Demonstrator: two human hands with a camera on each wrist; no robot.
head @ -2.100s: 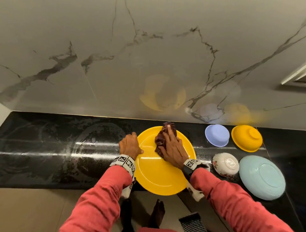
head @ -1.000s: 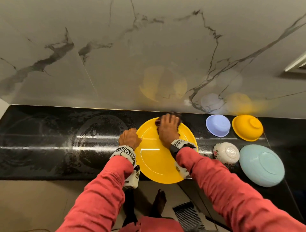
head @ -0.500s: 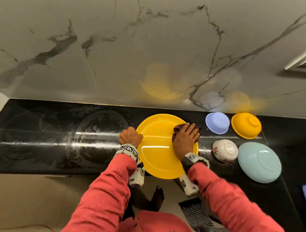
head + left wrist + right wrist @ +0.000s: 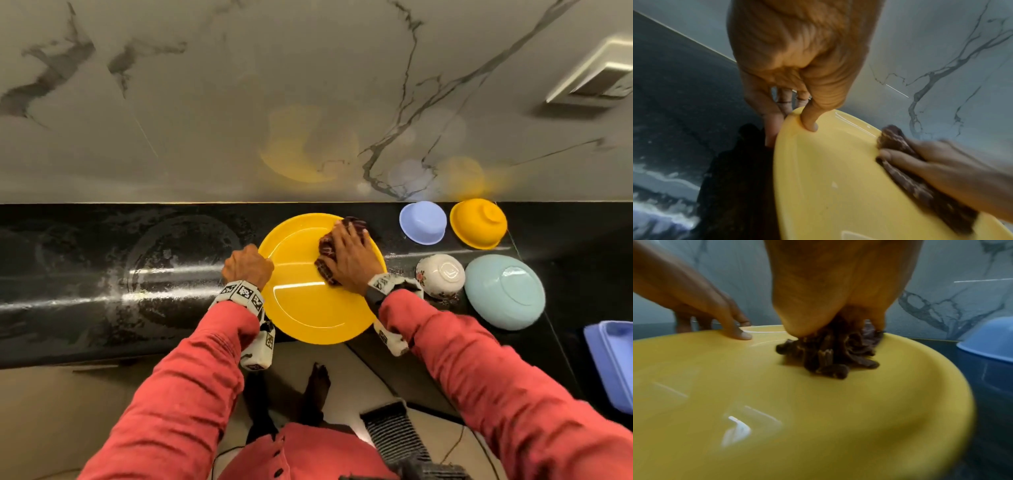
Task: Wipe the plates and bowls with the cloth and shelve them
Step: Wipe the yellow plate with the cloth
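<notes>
A large yellow plate point(image 4: 308, 308) lies face up on the black counter point(image 4: 102, 274), its near rim jutting over the front edge. My left hand point(image 4: 248, 267) grips the plate's left rim; the left wrist view shows the thumb point(image 4: 809, 125) on top and the fingers underneath. My right hand point(image 4: 349, 257) lies flat over a bunched dark brown cloth point(image 4: 325, 246) and presses it onto the plate's upper right part. In the right wrist view the cloth point(image 4: 834, 353) bulges out from under the palm onto the plate point(image 4: 777, 418).
Right of the plate, all upside down, sit a lavender bowl point(image 4: 423, 222), a yellow bowl point(image 4: 478, 222), a white flowered bowl point(image 4: 440, 275) and a pale teal dish point(image 4: 504, 291). A blue tray point(image 4: 613, 359) shows at the right edge. A marble wall rises behind the counter.
My right hand has swept the cloth from the plate's far rim round to its right side and back up to the upper right. The left hand keeps its hold on the rim.
</notes>
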